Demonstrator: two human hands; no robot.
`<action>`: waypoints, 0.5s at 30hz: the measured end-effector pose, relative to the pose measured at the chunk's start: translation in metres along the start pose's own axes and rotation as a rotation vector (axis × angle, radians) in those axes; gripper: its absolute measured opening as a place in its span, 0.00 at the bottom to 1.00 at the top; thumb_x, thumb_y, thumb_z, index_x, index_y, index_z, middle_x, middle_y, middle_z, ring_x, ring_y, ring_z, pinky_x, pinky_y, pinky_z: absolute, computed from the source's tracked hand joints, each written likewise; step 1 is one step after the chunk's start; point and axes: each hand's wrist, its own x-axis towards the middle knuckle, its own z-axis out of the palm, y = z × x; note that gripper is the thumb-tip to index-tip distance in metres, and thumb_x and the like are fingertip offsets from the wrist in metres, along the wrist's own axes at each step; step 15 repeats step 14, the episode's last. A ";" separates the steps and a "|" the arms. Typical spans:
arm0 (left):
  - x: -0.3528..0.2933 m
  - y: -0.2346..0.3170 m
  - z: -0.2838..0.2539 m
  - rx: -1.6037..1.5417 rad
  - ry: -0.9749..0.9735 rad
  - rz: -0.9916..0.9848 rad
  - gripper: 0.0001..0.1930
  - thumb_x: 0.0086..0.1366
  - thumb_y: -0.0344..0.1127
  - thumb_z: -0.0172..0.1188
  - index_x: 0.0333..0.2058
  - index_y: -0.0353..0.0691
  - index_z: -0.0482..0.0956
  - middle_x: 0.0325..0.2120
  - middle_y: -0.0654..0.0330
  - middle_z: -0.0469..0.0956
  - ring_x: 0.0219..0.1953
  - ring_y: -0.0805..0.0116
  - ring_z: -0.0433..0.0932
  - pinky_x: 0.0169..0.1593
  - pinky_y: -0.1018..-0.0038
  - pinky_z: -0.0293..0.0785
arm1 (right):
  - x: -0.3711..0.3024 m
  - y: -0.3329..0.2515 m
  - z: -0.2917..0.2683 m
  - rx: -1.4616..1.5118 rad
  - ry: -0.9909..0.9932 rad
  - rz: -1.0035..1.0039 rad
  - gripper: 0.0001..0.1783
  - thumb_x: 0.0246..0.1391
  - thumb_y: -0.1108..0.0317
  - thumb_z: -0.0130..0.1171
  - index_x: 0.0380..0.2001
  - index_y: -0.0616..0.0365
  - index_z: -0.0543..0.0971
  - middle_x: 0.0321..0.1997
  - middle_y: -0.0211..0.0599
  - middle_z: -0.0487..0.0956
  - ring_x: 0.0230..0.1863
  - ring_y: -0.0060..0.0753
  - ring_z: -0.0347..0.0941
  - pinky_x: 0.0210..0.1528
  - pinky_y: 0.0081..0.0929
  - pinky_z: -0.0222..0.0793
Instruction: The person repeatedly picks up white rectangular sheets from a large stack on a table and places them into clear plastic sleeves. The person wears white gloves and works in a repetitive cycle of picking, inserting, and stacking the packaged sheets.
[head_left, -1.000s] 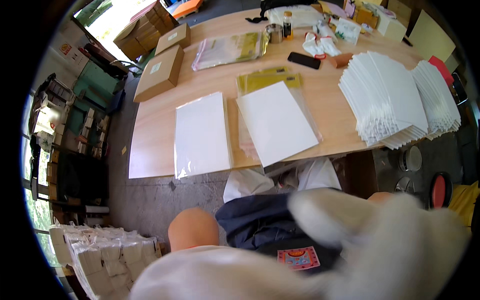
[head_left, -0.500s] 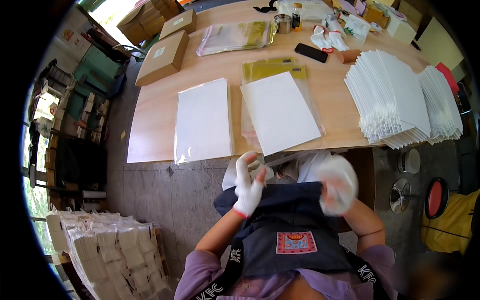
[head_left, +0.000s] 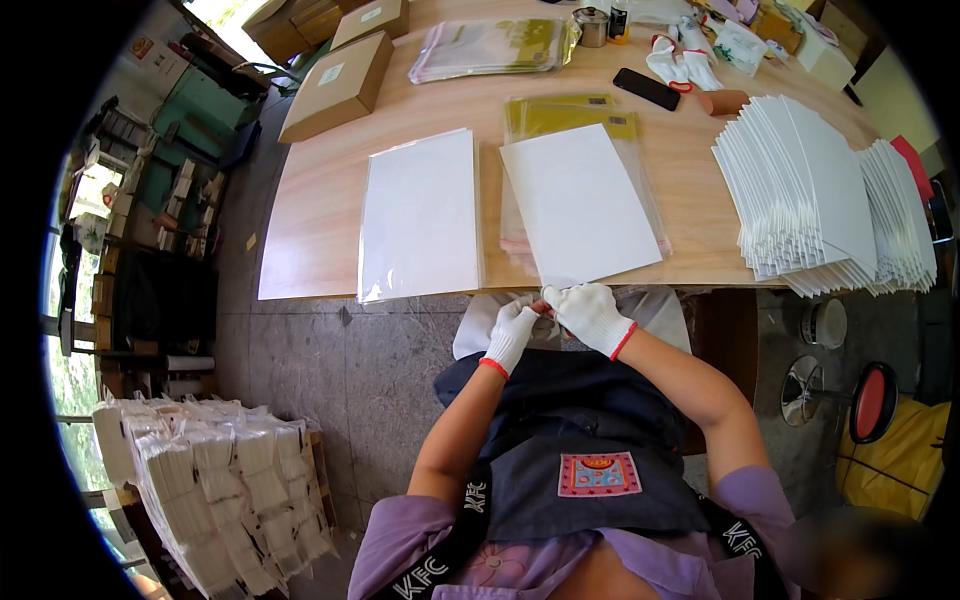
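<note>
White knitted gloves with red cuffs cover both hands, with some fingertips bare. At the table's front edge, my left hand and my right hand meet with fingers closed; whatever is pinched between them is too small to make out. Just beyond them a white sheet lies tilted on several clear plastic sleeves with olive-gold ends. To its left, another white sheet rests squarely in or on clear plastic, slightly over the table edge.
Fanned white folded boards stand at the table's right. Behind lie a black phone, white gloves, a metal pot, more clear sleeves and a brown carton. A wrapped white stack stands on the floor, lower left.
My hands, apart half a second ago with the right one blurred, have come together at the table edge. The view has shifted slightly; the sheets lie as before.
</note>
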 end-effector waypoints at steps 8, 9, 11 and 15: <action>-0.015 0.006 -0.007 0.117 0.120 -0.001 0.11 0.64 0.37 0.54 0.32 0.34 0.76 0.27 0.61 0.78 0.26 0.74 0.77 0.31 0.80 0.73 | -0.077 0.054 -0.016 1.747 0.316 0.751 0.03 0.57 0.70 0.50 0.33 0.56 0.72 0.24 0.27 0.72 0.20 0.18 0.67 0.19 0.14 0.60; -0.016 0.002 -0.011 0.131 0.111 0.057 0.11 0.63 0.37 0.55 0.31 0.34 0.76 0.25 0.62 0.78 0.26 0.76 0.76 0.32 0.82 0.71 | -0.113 0.092 0.003 1.798 0.726 0.865 0.04 0.57 0.70 0.50 0.32 0.58 0.72 0.23 0.26 0.69 0.20 0.15 0.65 0.19 0.13 0.60; -0.016 -0.008 -0.020 0.306 0.066 0.194 0.12 0.63 0.38 0.57 0.31 0.33 0.77 0.24 0.64 0.77 0.26 0.79 0.73 0.33 0.82 0.70 | -0.223 0.192 0.052 1.973 1.261 0.931 0.09 0.60 0.64 0.48 0.33 0.56 0.74 0.24 0.25 0.72 0.22 0.16 0.67 0.22 0.13 0.64; -0.018 -0.011 -0.032 0.447 0.036 0.274 0.12 0.62 0.39 0.57 0.33 0.33 0.78 0.25 0.64 0.78 0.28 0.77 0.73 0.35 0.80 0.70 | -0.348 0.239 0.096 1.445 1.099 1.029 0.12 0.57 0.63 0.48 0.40 0.55 0.76 0.32 0.32 0.76 0.31 0.24 0.72 0.38 0.26 0.73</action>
